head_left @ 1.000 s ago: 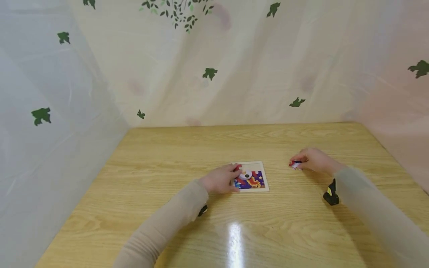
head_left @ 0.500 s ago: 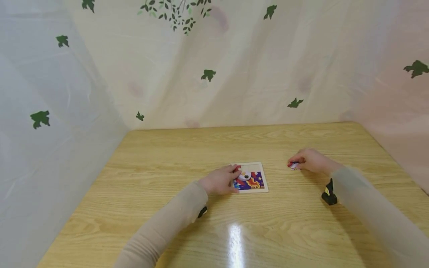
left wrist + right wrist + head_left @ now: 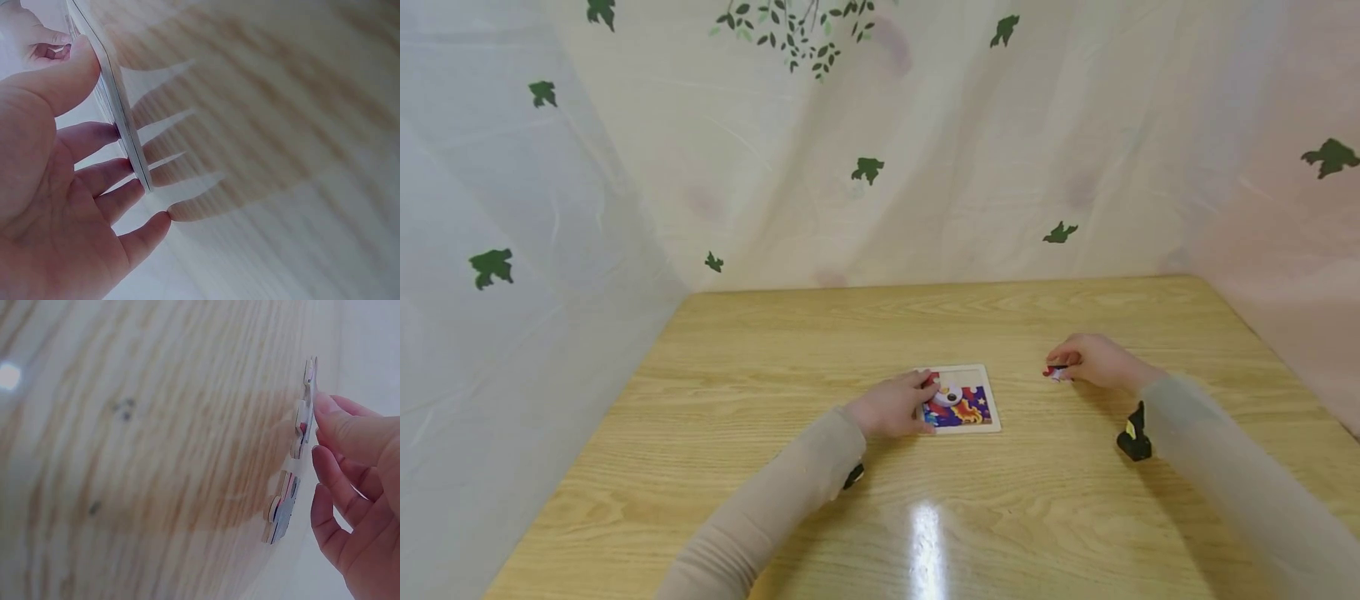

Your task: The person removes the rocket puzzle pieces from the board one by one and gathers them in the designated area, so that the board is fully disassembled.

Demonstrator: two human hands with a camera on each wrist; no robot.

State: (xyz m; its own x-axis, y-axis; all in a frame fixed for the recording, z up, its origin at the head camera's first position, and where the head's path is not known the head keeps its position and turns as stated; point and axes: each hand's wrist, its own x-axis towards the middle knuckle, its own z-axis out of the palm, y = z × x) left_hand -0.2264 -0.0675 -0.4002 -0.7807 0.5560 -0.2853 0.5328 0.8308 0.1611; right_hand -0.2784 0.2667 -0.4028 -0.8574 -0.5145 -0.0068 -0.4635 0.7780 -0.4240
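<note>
My left hand (image 3: 891, 406) rests on the left side of a small framed jigsaw puzzle (image 3: 970, 408), whose picture is purple, red and orange with a white round shape. In the left wrist view its fairly straight fingers (image 3: 103, 178) and thumb touch the puzzle's edge (image 3: 128, 134). Off to the right, my right hand (image 3: 1097, 360) pinches a red, white and dark jigsaw piece (image 3: 1057, 374) between thumb and fingertips, just at the table. From the right wrist the held piece (image 3: 310, 394) is seen edge-on; whether it overlaps another piece I cannot tell.
Another loose jigsaw piece (image 3: 282, 509) lies on the wooden table (image 3: 700, 400), beside the right hand's fingers. Pale curtains (image 3: 955, 200) with green bird shapes stand behind the table and at both sides. A black device (image 3: 1135, 437) hangs at the right wrist.
The piece under the right fingertips has turned or tilted slightly. The left hand and the puzzle stay in place; the head view has shifted a little.
</note>
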